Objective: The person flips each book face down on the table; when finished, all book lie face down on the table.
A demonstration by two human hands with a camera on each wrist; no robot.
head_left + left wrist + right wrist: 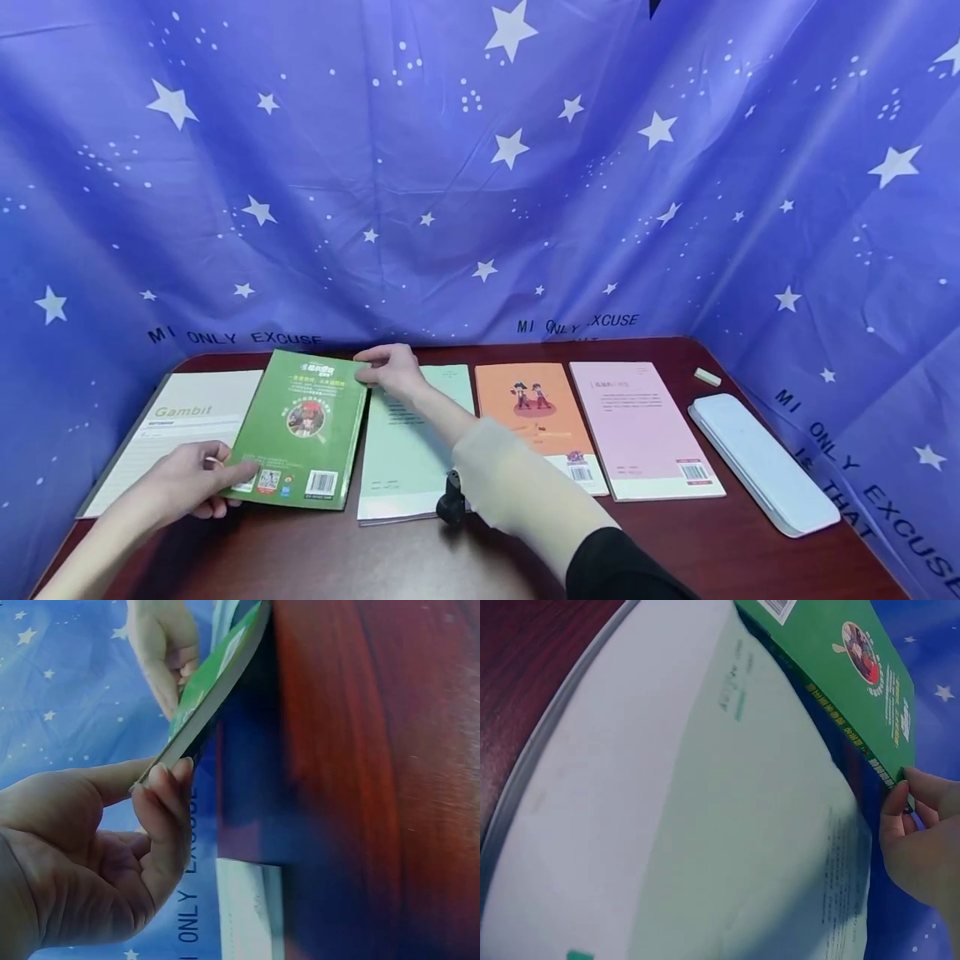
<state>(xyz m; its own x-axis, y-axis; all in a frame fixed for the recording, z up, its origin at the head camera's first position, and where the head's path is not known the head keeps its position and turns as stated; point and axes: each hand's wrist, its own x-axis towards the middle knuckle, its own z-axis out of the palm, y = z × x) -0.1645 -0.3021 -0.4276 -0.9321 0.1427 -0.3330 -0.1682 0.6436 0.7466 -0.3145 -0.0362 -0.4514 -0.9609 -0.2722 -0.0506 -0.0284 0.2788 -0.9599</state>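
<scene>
Both hands hold a green book (pixel 300 433), its barcoded cover facing up and raised off the table. With thumb above and fingers beneath, my left hand (pixel 183 481) pinches the lower left corner; the left wrist view shows the fingers (pixel 161 802) under the page edges. At the upper right corner, my right hand (pixel 397 371) pinches the book near its spine, also seen in the right wrist view. Left of the green book lies a cream notebook (pixel 187 425) marked "Gambit", partly covered by it. To the right lies a pale green book (pixel 416 450), partly behind the right forearm.
An orange book (pixel 532 400) and a pink book (pixel 645 433) lie farther right in the row. Beyond them are a white case (pixel 765 467) and a small eraser-like block (pixel 707 377). A starry blue curtain (pixel 450 167) surrounds the dark red table (pixel 420 567).
</scene>
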